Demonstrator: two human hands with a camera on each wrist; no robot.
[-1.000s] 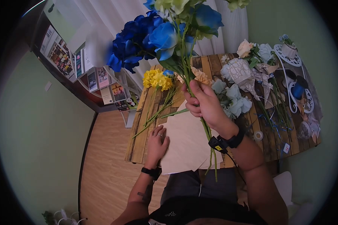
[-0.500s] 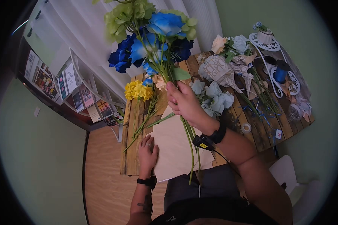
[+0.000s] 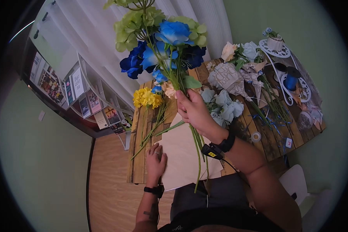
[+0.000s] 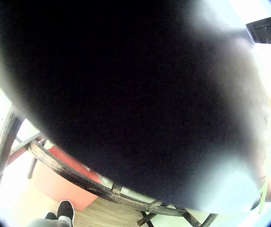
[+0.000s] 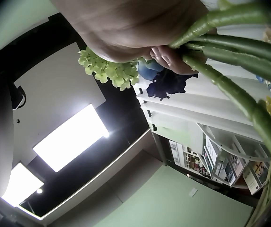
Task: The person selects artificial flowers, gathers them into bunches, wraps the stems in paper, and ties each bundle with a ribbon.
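Note:
My right hand (image 3: 197, 113) grips a bouquet of artificial flowers by its green stems (image 5: 234, 59), upright above the table. Its heads are a light blue rose (image 3: 175, 32), dark blue blooms (image 3: 133, 63) and green hydrangeas (image 3: 150, 17). The stem ends hang past the table's front edge. In the right wrist view, the fingers curl round the stems. My left hand (image 3: 155, 164) rests flat at the left edge of the beige wrapping paper (image 3: 181, 154), fingers relaxed and holding nothing. The left wrist view is mostly blocked by a dark shape.
Yellow flowers (image 3: 147, 98) lie on the wooden table (image 3: 137, 166) at left. Pale blue flowers (image 3: 226, 108), a wrapped bouquet (image 3: 228, 79), a tape roll (image 3: 255, 136) and a blue ribbon spool (image 3: 292, 77) are at right. A magazine rack (image 3: 92, 100) stands behind.
The bouquet has swung more upright and come to rest in front of me, still in my right hand. My left hand stays on the paper's left edge. The head view has shifted.

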